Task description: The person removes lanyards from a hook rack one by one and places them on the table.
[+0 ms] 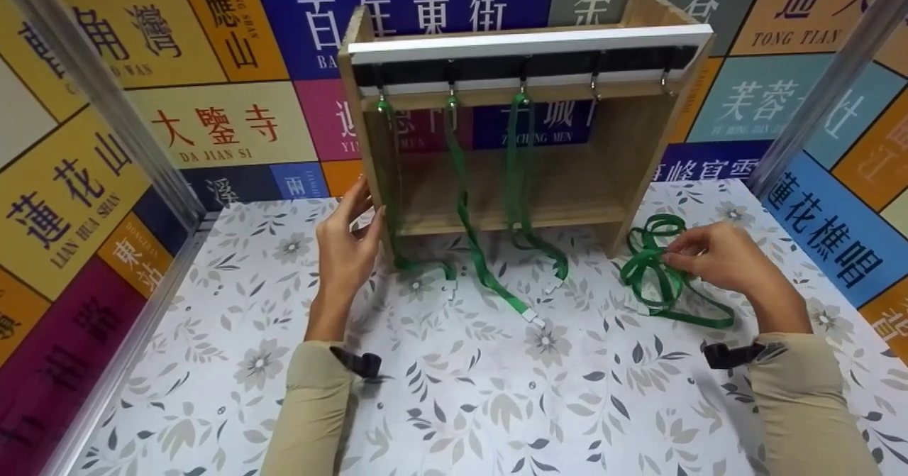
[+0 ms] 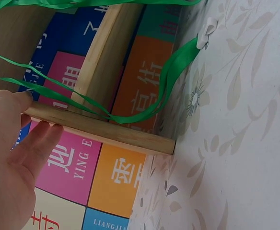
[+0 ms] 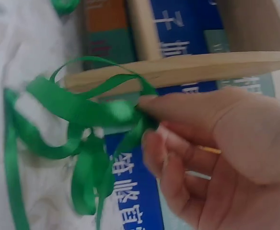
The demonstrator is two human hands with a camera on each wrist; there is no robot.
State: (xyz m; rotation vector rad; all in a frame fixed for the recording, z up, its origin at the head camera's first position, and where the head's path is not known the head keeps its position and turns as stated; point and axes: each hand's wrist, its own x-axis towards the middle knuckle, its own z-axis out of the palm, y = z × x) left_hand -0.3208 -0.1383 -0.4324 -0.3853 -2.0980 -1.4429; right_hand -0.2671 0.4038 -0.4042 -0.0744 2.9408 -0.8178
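Open-fronted pale wooden rack (image 1: 589, 171), upper centre of head frame: judged rigid; left hand (image 1: 345, 242) clamped on its left side panel, thumb and fingers on opposite faces. Loose flat green ribbon lanyard (image 1: 645, 257), right of centre: gathered in loops, pinched between thumb and fingers of right hand (image 1: 731, 256). Judged light, limp, slightly slippery, not fragile; best held where the loops gather. No closed container seen; silver metal hooks (image 1: 595, 86), upper centre, carry three matching green lanyards (image 1: 462, 210)
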